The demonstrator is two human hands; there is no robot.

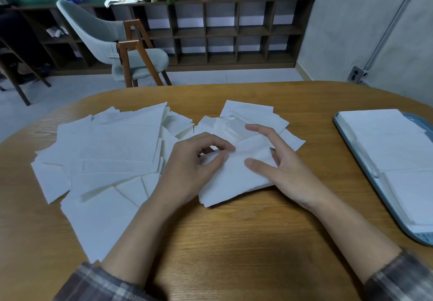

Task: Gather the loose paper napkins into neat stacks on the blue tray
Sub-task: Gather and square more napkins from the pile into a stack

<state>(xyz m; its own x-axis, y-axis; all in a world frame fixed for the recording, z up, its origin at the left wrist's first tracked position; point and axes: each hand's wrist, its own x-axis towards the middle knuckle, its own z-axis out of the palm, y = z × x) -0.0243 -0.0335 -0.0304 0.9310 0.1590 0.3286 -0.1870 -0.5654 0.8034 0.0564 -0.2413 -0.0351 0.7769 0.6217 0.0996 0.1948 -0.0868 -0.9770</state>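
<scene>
**Step in hand:** A small bundle (234, 181) of napkins is being squared on the wooden table (234, 242), well to the left of the blue tray (346, 141).

**Left hand:** The left hand (192, 167) is being held curled at the bundle's side farther from the tray. Its thumb and fingertips are pinching the edge.

**Right hand:** The right hand (281, 169) is being held at the side nearer the tray. The thumb is pressing on top and the fingers are curving round the edge. Whether they are reaching underneath cannot be told for certain from this view.

**Judgement:** The edges are not yet aligned. The bundle should be pressed inward from both sides and tapped level before being lifted. Thin sheets are likely to fan out if gripped from one side only.

**Remainder:** Loose napkins (105, 155) are lying scattered farthest from the tray. Finished stacks (386, 141) are already sitting on the tray.
</scene>
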